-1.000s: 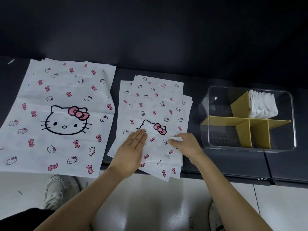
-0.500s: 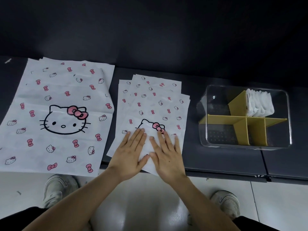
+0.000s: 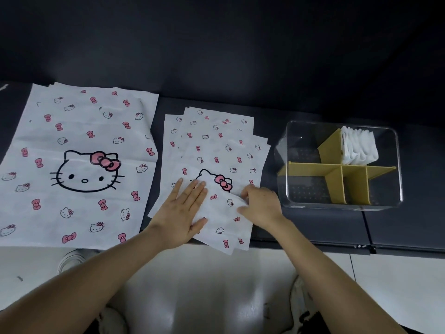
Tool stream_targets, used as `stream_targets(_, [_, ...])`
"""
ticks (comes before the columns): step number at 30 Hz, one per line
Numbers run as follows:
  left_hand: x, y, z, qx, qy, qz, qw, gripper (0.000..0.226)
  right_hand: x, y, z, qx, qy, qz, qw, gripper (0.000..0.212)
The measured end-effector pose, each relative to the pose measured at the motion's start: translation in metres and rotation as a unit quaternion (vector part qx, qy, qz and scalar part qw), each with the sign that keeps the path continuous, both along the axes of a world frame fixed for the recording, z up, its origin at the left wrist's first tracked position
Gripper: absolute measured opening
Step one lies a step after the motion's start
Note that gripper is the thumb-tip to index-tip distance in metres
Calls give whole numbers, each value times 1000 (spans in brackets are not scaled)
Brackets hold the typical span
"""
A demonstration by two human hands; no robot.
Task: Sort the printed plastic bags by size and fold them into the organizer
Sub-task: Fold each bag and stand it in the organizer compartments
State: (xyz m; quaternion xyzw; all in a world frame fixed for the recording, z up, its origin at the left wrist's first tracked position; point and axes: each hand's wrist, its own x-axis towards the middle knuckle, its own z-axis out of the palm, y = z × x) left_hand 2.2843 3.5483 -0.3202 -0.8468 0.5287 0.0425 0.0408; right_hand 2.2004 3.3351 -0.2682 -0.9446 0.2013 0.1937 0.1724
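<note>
The left hand [image 3: 183, 213] lies flat, fingers straight, on the thin white plastic bag with pink bows [image 3: 219, 213], atop the small pile [image 3: 216, 141] on the dark matte surface [image 3: 313, 225]. The right hand [image 3: 261, 204] pinches its creased right edge, near the clear box organizer with yellow dividers [image 3: 313, 169].

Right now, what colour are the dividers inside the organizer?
Yellow dividers, seen best in the head view.

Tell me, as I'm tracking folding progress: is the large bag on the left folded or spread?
Spread. The large bag lies flat on the dark table, whole cat-face print showing, with only crease lines across it.
</note>
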Motion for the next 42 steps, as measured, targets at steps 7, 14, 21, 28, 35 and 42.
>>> stream_targets(7, [12, -9, 19, -101, 21, -56, 993, 55, -13, 12, 13, 277, 9, -211, 937, 14])
stream_targets(14, [-42, -5, 8, -300, 233, 22, 925, 42, -33, 40, 11, 567, 29, -535, 626, 11])
stream_targets(21, [-48, -7, 5, -352, 279, 149, 881, 32, -47, 43, 12, 358, -142, -408, 828, 38])
stream_targets(28, [-43, -9, 12, -316, 319, 197, 872, 50, -44, 32, 3, 343, -138, -205, 906, 12])
stream_targets(35, [-45, -6, 24, -357, 458, 359, 730, 8, -19, 25, -9, 257, -92, -205, 940, 20])
stream_targets(42, [-51, -13, 14, -394, 315, 389, 771, 7, -15, 29, -3, 161, -75, -146, 973, 17])
